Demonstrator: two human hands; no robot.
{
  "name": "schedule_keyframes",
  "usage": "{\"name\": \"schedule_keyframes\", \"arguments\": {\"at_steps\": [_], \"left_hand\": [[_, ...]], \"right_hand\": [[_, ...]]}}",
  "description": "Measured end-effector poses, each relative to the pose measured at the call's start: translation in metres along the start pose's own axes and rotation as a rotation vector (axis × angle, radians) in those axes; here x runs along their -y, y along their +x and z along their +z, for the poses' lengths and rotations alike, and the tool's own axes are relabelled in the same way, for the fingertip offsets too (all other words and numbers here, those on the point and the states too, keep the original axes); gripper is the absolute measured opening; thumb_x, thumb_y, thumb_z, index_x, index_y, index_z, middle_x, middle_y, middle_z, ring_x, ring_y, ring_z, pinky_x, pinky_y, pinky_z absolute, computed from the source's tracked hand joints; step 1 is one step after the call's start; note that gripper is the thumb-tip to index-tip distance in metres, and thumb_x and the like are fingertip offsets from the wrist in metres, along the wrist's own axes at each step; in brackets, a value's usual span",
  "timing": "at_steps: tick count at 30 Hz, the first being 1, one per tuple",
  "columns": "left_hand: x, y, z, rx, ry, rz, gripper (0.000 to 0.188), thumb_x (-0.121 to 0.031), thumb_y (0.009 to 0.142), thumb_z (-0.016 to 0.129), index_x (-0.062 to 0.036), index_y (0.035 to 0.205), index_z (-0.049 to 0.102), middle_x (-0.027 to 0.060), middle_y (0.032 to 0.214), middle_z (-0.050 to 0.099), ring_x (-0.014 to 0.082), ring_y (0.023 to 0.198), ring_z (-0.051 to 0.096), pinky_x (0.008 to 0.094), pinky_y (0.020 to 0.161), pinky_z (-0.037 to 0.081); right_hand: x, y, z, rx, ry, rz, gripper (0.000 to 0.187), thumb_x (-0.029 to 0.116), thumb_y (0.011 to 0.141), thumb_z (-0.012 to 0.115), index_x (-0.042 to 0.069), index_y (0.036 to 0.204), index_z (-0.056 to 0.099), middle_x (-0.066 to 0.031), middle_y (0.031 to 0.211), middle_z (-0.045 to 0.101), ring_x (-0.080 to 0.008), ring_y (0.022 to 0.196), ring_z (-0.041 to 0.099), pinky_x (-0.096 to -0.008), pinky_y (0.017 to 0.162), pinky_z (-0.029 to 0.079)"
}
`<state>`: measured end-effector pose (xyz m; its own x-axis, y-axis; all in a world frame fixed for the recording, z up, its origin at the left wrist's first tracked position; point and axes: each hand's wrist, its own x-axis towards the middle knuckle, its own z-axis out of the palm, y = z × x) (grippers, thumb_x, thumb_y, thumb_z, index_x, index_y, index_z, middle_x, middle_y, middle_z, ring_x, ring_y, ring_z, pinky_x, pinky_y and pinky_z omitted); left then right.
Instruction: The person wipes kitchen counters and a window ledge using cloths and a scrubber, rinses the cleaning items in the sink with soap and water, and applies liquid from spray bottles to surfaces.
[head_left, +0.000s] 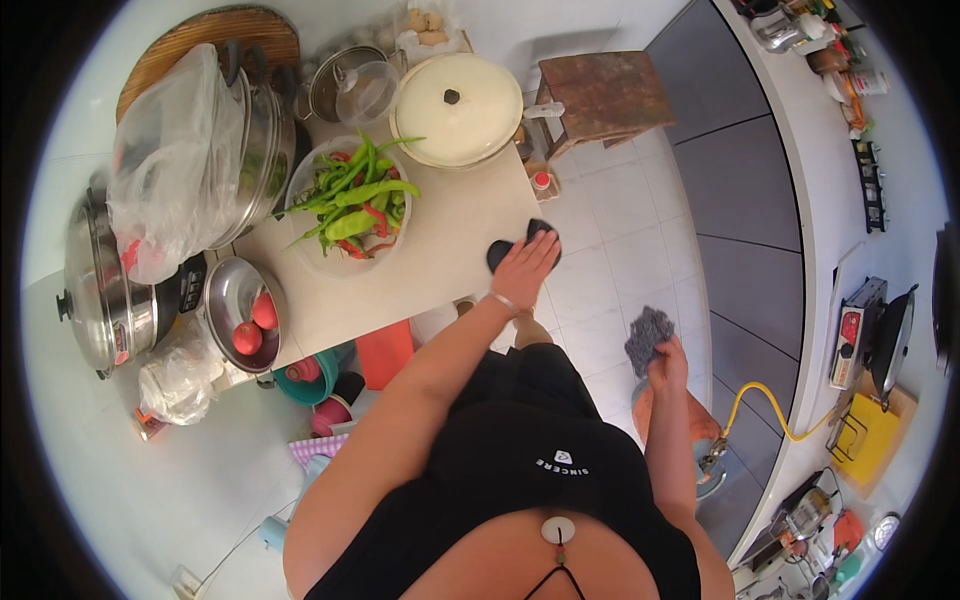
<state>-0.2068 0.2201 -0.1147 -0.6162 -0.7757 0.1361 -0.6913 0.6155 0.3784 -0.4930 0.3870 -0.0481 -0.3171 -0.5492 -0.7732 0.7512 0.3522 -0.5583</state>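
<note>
My left hand (526, 270) reaches toward the near right corner of the pale table (460, 225), its fingers stretched out. Black patches (497, 256) show on both sides of it; whether they are a cloth under the palm or something below the hand, I cannot tell. To the right, away from the table, my right hand (668, 366) pinches a crumpled dark grey cloth (649, 338), which hangs over the floor. Nearest to my left hand on the table are a clear bowl of green and red peppers (360, 205) and a cream lidded pan (458, 108).
A steel bowl (228, 300) with tomatoes (247, 338), a large lidded pot (95, 290) and a bagged pot (180, 160) crowd the left. Beyond the table stands a brown wooden stool (605, 95). On the right, a yellow hose (755, 388) leads to the counter with a stove (855, 330).
</note>
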Motion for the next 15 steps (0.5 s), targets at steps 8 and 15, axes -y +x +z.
{"name": "schedule_keyframes", "arguments": {"at_steps": [8,15], "left_hand": [[0.03,-0.084,-0.029,0.108,0.021,-0.1,0.056,-0.008,0.079,0.047,-0.0074,0.134,0.04,0.0073,0.143,0.037,0.0215,0.133,0.034,0.041,0.107,0.026],[0.04,-0.104,-0.039,0.05,0.048,-0.24,0.06,-0.014,0.079,0.055,-0.0088,0.136,0.037,0.0088,0.145,0.033,0.0235,0.133,0.032,0.0426,0.108,0.026]], "right_hand": [[0.011,0.037,0.069,0.164,-0.006,0.074,0.05,-0.006,0.07,0.041,0.001,0.119,0.05,-0.0158,0.114,0.057,-0.0309,0.107,0.054,-0.0435,0.094,0.043],[0.009,0.029,0.095,0.38,0.042,0.204,0.065,-0.002,0.065,0.041,0.002,0.131,0.041,-0.0191,0.128,0.048,-0.0371,0.119,0.046,-0.0545,0.096,0.039]]}}
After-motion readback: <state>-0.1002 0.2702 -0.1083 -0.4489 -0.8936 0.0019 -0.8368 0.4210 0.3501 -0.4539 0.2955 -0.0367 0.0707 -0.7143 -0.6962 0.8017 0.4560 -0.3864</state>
